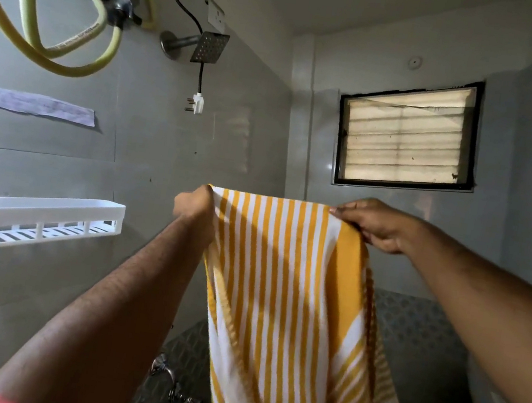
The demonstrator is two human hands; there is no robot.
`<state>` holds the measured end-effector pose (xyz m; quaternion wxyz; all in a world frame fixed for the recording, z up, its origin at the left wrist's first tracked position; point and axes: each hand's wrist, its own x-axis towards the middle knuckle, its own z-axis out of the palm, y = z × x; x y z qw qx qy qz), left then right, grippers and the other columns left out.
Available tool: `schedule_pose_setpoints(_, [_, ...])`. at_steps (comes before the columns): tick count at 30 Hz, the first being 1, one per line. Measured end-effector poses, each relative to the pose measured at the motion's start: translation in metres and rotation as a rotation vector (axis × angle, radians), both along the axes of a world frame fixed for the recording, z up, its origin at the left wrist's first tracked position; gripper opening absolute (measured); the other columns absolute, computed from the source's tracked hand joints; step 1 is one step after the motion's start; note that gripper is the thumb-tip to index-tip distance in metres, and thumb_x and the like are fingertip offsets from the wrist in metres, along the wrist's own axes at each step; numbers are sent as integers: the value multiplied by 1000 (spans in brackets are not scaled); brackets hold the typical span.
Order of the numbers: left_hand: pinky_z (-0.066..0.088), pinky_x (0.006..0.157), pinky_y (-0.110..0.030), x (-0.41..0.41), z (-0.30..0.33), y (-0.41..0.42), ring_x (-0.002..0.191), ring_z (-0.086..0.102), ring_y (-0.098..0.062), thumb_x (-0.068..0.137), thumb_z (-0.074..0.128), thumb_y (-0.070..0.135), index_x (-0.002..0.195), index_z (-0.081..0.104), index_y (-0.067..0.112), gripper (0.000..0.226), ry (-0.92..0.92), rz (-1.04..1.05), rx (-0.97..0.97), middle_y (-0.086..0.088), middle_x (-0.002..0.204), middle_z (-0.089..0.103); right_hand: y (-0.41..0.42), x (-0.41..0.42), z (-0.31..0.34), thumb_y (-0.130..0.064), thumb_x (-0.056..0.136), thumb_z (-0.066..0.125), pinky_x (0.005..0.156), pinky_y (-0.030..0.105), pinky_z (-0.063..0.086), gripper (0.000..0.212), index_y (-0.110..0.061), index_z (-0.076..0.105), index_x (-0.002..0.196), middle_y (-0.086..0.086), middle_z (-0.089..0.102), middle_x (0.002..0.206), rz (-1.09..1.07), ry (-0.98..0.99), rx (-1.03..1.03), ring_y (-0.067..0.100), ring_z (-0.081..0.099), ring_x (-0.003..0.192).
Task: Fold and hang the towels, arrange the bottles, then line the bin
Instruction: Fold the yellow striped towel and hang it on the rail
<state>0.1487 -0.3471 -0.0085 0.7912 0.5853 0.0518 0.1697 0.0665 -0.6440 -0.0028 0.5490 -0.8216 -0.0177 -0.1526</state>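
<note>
Towel [282,293], yellow-and-white striped, hangs in mid-air before a tiled bathroom wall. Left hand [195,206] and right hand [375,224] each grip a top corner, holding its upper edge taut below the window [407,132].

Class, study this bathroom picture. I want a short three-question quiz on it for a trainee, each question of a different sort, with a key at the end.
1. True or false: both hands grip the top edge of the striped towel.
2. Multiple choice: the white shelf on the wall holds A) bottles, B) a towel, C) nothing that shows.
3. Fill in: the plug hanging below the shower head is ____ a socket.

Key:
1. True: the left hand and right hand each pinch a top corner.
2. C.
3. Not in; it dangles free on its cord.
</note>
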Motion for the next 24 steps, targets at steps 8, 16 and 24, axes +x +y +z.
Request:
schedule_pose_setpoints(8, [49, 87, -37, -13, 3, 0, 98, 58, -28, 93, 62, 30, 130, 64, 15, 40, 15, -29, -91, -2, 111, 63, 20, -23, 54, -31, 93, 74, 103, 38, 52, 31, -10, 75, 117, 7, 75, 114, -95, -140, -287, 23, 68, 109])
schedule_pose_setpoints(16, [54, 98, -44, -18, 11, -7, 113, 65, -33, 97, 56, 20, 135, 62, 10, 40, 14, -11, -74, -9, 126, 67, 17, -33, 55, -27, 94, 74, 82, 24, 52, 20, -16, 76, 111, 0, 72, 111, -159, -350, -331, 14, 66, 106])
schedule_pose_setpoints(24, [49, 91, -32, -10, 24, -13, 105, 63, -28, 104, 52, 32, 116, 67, 7, 31, -152, 120, 37, -5, 107, 63, 15, -42, 51, -47, 93, 70, 88, 36, 58, 36, -14, 76, 106, 3, 73, 108, -159, -188, -539, 19, 68, 102])
